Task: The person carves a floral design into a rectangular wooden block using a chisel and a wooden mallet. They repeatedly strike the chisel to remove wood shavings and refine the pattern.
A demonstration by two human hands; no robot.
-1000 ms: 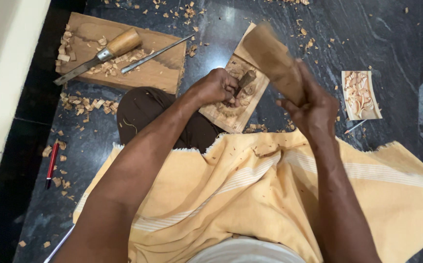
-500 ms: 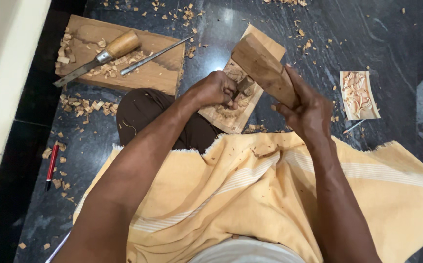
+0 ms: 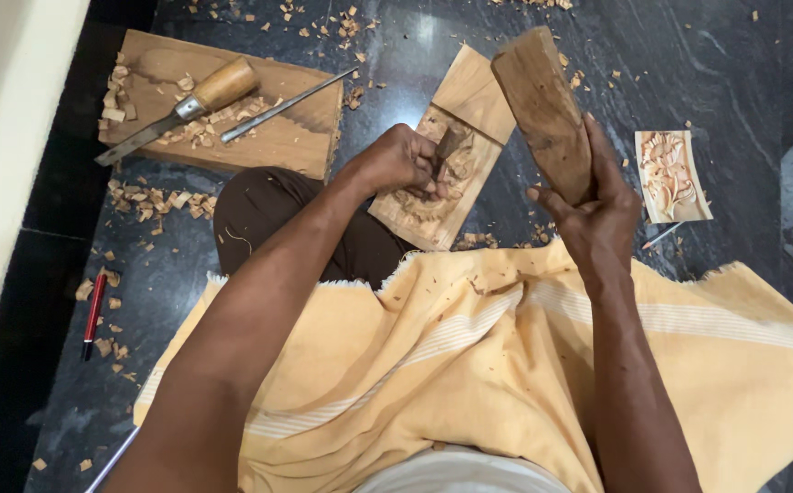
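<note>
My left hand (image 3: 400, 162) grips a small chisel (image 3: 448, 146), its tip set on a carved wooden panel (image 3: 469, 100) that leans against my knee. In my right hand (image 3: 602, 210) is a thick wooden mallet block (image 3: 542, 105), raised above and to the right of the chisel, apart from it. The panel shows a half-cut relief pattern with pale chips on it. A yellow cloth (image 3: 469, 365) covers my lap.
A wooden board (image 3: 278, 137) at the upper left carries a wooden-handled chisel (image 3: 182, 105), a thin metal rod (image 3: 287, 105) and shavings. A small finished carving (image 3: 670, 173) lies at the right. A red pen (image 3: 93, 313) rests on the dark stone floor (image 3: 734, 55). A pale wall (image 3: 4, 137) runs along the left.
My right hand has lifted the mallet block up and away from the chisel after bringing it down half a second ago. The left hand stays on the chisel.
</note>
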